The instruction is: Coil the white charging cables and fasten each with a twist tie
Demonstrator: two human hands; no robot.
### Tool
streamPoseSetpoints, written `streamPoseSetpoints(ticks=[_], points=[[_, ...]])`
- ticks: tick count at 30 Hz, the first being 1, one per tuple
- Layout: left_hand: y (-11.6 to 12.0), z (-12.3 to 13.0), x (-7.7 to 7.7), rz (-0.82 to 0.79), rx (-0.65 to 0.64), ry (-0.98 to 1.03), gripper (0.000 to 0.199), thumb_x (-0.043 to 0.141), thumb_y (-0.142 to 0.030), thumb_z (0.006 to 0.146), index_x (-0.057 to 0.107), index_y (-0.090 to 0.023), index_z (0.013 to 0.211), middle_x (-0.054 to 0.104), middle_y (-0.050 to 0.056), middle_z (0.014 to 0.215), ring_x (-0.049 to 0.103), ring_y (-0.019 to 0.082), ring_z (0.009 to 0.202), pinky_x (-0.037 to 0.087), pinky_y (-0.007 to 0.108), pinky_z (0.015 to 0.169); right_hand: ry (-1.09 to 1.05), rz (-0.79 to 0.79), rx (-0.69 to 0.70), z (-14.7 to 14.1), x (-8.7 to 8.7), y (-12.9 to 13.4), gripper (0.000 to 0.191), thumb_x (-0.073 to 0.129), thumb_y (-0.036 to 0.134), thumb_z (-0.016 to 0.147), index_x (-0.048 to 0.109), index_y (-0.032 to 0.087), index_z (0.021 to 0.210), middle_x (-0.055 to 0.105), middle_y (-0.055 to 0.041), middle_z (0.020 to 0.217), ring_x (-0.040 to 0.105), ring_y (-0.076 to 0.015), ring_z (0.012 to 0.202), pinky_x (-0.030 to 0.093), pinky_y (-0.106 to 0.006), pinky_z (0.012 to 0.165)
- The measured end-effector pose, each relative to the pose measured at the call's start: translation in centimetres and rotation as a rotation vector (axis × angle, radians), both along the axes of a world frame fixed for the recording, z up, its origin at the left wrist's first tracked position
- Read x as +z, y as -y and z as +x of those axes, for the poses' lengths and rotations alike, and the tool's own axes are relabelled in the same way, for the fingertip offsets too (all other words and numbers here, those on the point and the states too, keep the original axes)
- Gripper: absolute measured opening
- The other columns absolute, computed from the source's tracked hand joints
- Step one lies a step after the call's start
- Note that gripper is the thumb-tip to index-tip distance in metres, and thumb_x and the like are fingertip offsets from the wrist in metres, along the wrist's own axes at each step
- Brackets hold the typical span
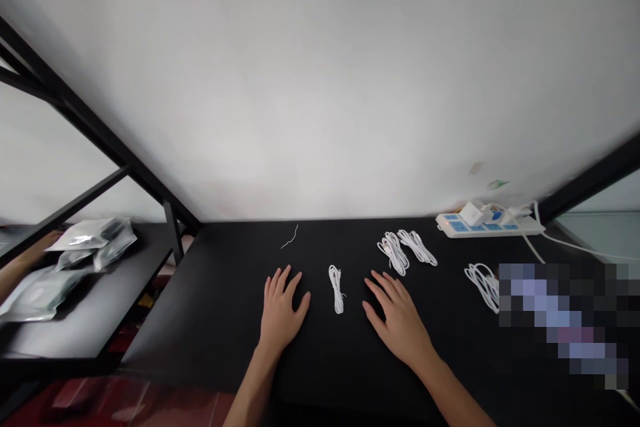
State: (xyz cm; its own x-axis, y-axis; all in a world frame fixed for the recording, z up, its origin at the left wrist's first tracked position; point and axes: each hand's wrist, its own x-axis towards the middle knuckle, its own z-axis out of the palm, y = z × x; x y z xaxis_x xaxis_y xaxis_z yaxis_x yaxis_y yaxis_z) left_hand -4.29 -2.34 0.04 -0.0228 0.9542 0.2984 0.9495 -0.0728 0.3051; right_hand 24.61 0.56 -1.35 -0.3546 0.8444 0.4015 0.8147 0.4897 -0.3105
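- The white cable bundle [337,289] lies on the black table [225,307] between your hands.
- Your left hand [281,312] and right hand [397,321] rest empty, fingers spread.
- Coiled cables and a power strip [487,228] sit rightward, before the pale wall [300,80].

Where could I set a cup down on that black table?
The black table is bare from the left hand to its left edge, and along the wall between the thin white string and two white cable bundles. It's crowded at the right, around the power strip and looped cable.
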Motion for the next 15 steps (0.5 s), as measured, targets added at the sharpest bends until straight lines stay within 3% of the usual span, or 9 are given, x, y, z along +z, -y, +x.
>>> streamPoseSetpoints(ticks=[15], points=[[-0.01, -0.07, -0.17, -0.008, -0.002, -0.004, 0.044, 0.055, -0.039, 0.096, 0.059, -0.026, 0.137, 0.051, 0.009, 0.151, 0.039, 0.035, 0.145, 0.033, 0.061, 0.117, 0.009, -0.016, -0.001, 0.03, -0.06, -0.01, 0.044, 0.052, 0.041, 0.099, 0.058, 0.022, 0.138, 0.054, -0.0097, 0.148, 0.046, -0.0339, 0.139, 0.04, -0.057, 0.114]])
